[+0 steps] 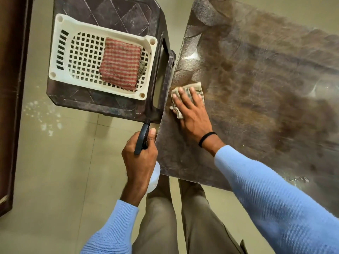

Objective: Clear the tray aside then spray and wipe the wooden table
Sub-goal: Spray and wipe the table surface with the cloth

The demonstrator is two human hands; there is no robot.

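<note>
The wooden table (256,88) fills the right half, its brown patterned top glossy. My right hand (192,114) lies flat near the table's left edge, pressing a beige wiping cloth (197,88) onto the top. My left hand (140,158) is off the table's left edge, wrapped around a spray bottle (142,138) with a black trigger head; its whitish body shows below the hand. The white perforated tray (60,52) sits on a dark plastic chair (119,13) to the left, with a folded red striped cloth (120,65) inside.
The chair's arm stands right against the table's left edge. A dark wooden door or frame (11,88) runs along the far left. White specks mark the tiled floor (55,171) below the chair. My legs are under the table's near corner.
</note>
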